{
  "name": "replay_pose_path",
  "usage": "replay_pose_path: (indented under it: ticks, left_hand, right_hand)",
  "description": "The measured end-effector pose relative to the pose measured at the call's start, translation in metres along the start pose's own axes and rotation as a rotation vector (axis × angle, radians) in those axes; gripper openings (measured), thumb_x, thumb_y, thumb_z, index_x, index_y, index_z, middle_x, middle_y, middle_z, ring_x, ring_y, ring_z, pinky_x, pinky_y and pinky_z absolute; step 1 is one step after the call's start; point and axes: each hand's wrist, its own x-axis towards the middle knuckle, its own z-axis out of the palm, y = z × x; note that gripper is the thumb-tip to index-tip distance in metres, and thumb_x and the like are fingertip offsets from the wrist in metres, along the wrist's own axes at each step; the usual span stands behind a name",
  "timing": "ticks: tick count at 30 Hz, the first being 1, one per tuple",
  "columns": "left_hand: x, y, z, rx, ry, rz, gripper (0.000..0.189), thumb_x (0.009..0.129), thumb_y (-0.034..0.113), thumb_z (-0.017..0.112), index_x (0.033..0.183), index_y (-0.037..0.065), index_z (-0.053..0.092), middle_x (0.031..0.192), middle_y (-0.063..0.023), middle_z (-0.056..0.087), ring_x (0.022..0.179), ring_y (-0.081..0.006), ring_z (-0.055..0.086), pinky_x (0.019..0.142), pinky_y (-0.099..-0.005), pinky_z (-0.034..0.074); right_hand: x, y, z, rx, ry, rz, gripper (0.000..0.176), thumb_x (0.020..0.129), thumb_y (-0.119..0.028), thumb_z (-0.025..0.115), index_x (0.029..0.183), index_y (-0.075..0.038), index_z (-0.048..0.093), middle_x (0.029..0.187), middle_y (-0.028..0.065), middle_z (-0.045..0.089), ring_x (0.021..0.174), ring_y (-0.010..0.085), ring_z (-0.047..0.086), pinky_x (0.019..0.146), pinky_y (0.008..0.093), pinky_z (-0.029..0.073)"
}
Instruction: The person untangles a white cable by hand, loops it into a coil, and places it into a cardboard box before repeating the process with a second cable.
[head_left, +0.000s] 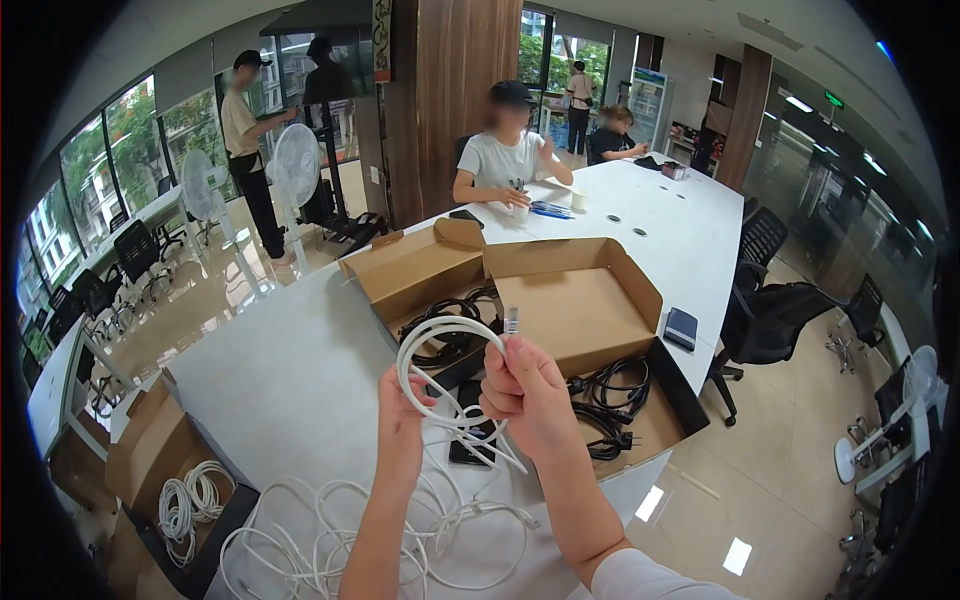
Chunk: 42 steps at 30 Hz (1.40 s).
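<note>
My right hand (522, 392) pinches a white cable (440, 325) near its end, and a clear-tipped plug sticks up above the thumb. Loops of the same cable curve round to my left hand (402, 398), whose fingers close around them. The loops hang over the white table (270, 360). Beneath and in front of my forearms, loose white cable (330, 530) spreads in tangled loops on the tabletop. Partly behind the held cable lies a small black object (470, 450).
Open boxes hold black cables (610, 400) and more black cables (450, 335); a box at left holds coiled white cables (190, 505). A dark case (681, 328) lies at right. A person (510, 160) sits across the table; others are farther back, beside fans (296, 165).
</note>
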Motion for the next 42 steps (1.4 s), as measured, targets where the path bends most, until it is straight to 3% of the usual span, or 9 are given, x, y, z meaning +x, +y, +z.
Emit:
replay_pose_path:
  ticks: [6, 10, 16, 20, 23, 27, 30, 39, 42]
  left_hand:
    - [-0.002, -0.005, 0.006, -0.09, 0.011, 0.007, 0.042, 0.09, 0.007, 0.058, 0.127, 0.004, 0.04, 0.108, -0.0082, 0.054, 0.083, -0.013, 0.059, 0.075, -0.0261, 0.05]
    - [0.002, 0.008, -0.006, -0.152, 0.014, 0.024, 0.038, 0.087, -0.005, 0.05, 0.123, 0.003, 0.043, 0.106, -0.0091, 0.055, 0.079, -0.0129, 0.058, 0.072, -0.0262, 0.05]
    - [0.01, 0.038, -0.038, -0.443, 0.36, 0.126, 0.036, 0.087, 0.002, 0.047, 0.123, 0.001, 0.045, 0.101, -0.0079, 0.055, 0.067, -0.0111, 0.05, 0.062, -0.0229, 0.044]
    - [0.012, 0.047, -0.08, -0.657, 0.424, 0.107, 0.039, 0.091, 0.003, 0.045, 0.13, 0.0, 0.042, 0.102, -0.0072, 0.055, 0.056, -0.0068, 0.036, 0.052, -0.0207, 0.037]
    - [0.009, 0.052, -0.109, -0.977, 0.192, 0.116, 0.035, 0.098, 0.008, 0.041, 0.132, 0.002, 0.044, 0.1, -0.0061, 0.059, 0.053, -0.0047, 0.035, 0.044, -0.0184, 0.033]
    - [0.006, 0.068, -0.115, -1.259, 0.169, 0.1, 0.035, 0.102, 0.014, 0.039, 0.136, 0.006, 0.043, 0.1, -0.0034, 0.06, 0.047, -0.0035, 0.031, 0.039, -0.017, 0.029]
    - [0.004, 0.067, -0.119, -1.164, 0.028, 0.145, 0.037, 0.102, 0.015, 0.039, 0.138, 0.005, 0.04, 0.091, -0.0006, 0.055, 0.044, -0.0041, 0.028, 0.038, -0.019, 0.025]
    - [-0.006, 0.083, -0.109, 0.008, 0.435, 0.168, 0.024, 0.098, 0.018, 0.052, 0.116, 0.003, 0.057, 0.068, 0.0055, 0.045, 0.045, -0.0003, 0.025, 0.039, -0.0178, 0.018]
    - [-0.005, 0.077, -0.114, -0.05, 0.442, 0.206, 0.022, 0.095, 0.012, 0.055, 0.116, 0.004, 0.058, 0.077, 0.0031, 0.051, 0.05, -0.0005, 0.03, 0.041, -0.0164, 0.022]
  right_hand:
    - [-0.001, 0.003, 0.003, 0.137, -0.007, -0.051, 0.032, 0.102, -0.036, 0.04, 0.086, -0.009, 0.046, 0.06, -0.0072, 0.026, 0.047, 0.0047, 0.021, 0.046, 0.0233, 0.02]
    - [0.002, -0.002, -0.001, 0.232, 0.135, -0.195, 0.031, 0.102, -0.037, 0.04, 0.087, -0.011, 0.046, 0.062, -0.0065, 0.029, 0.047, 0.005, 0.023, 0.048, 0.0222, 0.023]
    - [0.006, -0.015, -0.02, 0.294, 0.401, -0.406, 0.028, 0.102, -0.034, 0.04, 0.088, -0.011, 0.045, 0.063, -0.0061, 0.028, 0.049, 0.0053, 0.023, 0.049, 0.0228, 0.025]
    - [0.006, -0.019, -0.024, 0.265, 0.514, -0.499, 0.027, 0.102, -0.033, 0.04, 0.088, -0.01, 0.045, 0.064, -0.006, 0.028, 0.05, 0.006, 0.022, 0.05, 0.0237, 0.025]
    - [0.006, -0.02, -0.027, 0.233, 0.55, -0.565, 0.027, 0.102, -0.034, 0.041, 0.088, -0.01, 0.045, 0.064, -0.0058, 0.027, 0.051, 0.0064, 0.022, 0.051, 0.0237, 0.025]
    - [0.005, -0.022, -0.031, 0.204, 0.568, -0.625, 0.027, 0.102, -0.034, 0.042, 0.089, -0.01, 0.045, 0.064, -0.0052, 0.026, 0.053, 0.0067, 0.021, 0.052, 0.0235, 0.024]
    - [0.006, -0.024, -0.031, 0.209, 0.602, -0.647, 0.027, 0.102, -0.034, 0.041, 0.088, -0.01, 0.044, 0.065, -0.0049, 0.025, 0.053, 0.007, 0.022, 0.052, 0.0238, 0.024]
    - [0.004, -0.029, -0.04, 0.216, 0.584, -0.739, 0.027, 0.102, -0.032, 0.041, 0.087, -0.01, 0.043, 0.065, -0.0041, 0.026, 0.054, 0.0079, 0.022, 0.052, 0.0245, 0.025]
    - [0.003, -0.029, -0.035, 0.213, 0.595, -0.743, 0.027, 0.103, -0.032, 0.039, 0.087, -0.01, 0.042, 0.065, -0.0039, 0.026, 0.054, 0.0082, 0.021, 0.051, 0.0248, 0.024]
